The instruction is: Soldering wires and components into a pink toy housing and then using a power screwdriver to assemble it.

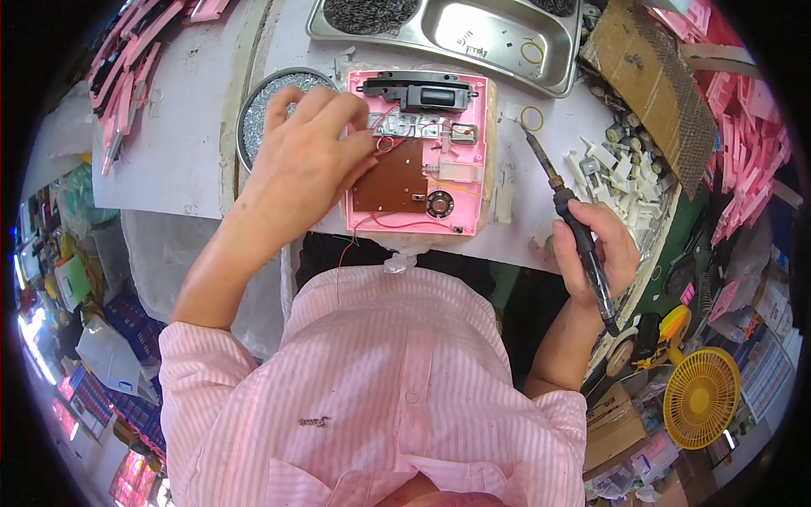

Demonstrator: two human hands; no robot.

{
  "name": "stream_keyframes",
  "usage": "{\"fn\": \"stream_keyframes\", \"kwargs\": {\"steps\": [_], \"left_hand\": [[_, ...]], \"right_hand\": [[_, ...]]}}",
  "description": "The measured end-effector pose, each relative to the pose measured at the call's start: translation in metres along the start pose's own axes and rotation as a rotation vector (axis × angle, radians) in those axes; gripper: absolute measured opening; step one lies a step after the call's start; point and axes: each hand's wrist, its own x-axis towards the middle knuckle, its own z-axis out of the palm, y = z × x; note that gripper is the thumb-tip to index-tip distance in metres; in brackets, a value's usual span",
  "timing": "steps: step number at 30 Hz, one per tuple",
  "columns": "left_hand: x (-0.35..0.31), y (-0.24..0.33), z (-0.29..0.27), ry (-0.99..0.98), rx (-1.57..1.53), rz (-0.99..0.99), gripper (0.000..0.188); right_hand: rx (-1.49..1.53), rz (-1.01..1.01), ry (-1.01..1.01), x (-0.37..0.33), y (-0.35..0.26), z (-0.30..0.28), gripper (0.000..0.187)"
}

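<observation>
My right hand (596, 253) grips a black-handled soldering iron (561, 196), its metal tip pointing up and left beside a thin yellow ring (532, 118). Before me lies an open pink plastic casing (480, 160) with a brown circuit board (389, 182), a small round speaker (440, 204) and a black part (435, 95) along its far edge. My left hand (308, 156) reaches over the casing's left side, thumb and forefinger closed together at the board's upper left corner. Red wires (410, 225) run by the board; whatever the left fingertips pinch is hidden.
Behind the casing stands a steel compartment tray (549, 80). A round dish of silvery bits (256, 127) sits partly under my left hand. White plastic parts (621, 182) are heaped at right beside a cardboard piece (655, 93). Pink parts (135, 59) pile up far left; a yellow fan (701, 397) stands lower right.
</observation>
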Motion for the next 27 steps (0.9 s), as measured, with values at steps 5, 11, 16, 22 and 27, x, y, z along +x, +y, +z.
{"fn": "stream_keyframes", "kwargs": {"steps": [5, 11, 16, 22, 27], "left_hand": [[0.005, 0.004, 0.007, 0.262, -0.447, -0.118, 0.011], [0.021, 0.028, 0.034, 0.254, -1.343, -0.628, 0.010], [0.017, 0.026, 0.037, 0.315, -1.377, -0.583, 0.009], [0.015, 0.019, 0.039, 0.308, -1.240, -0.497, 0.010], [0.014, 0.017, 0.037, 0.241, -1.272, -0.492, 0.009]], "right_hand": [[0.045, 0.071, 0.144, 0.005, -0.013, 0.013, 0.033], [0.538, 0.445, 0.132, 0.031, -0.044, 0.059, 0.033], [0.458, 0.401, 0.017, 0.063, -0.040, 0.093, 0.039], [0.521, 0.412, -0.008, 0.083, -0.042, 0.107, 0.040], [0.525, 0.423, -0.051, 0.083, -0.044, 0.105, 0.041]]}}
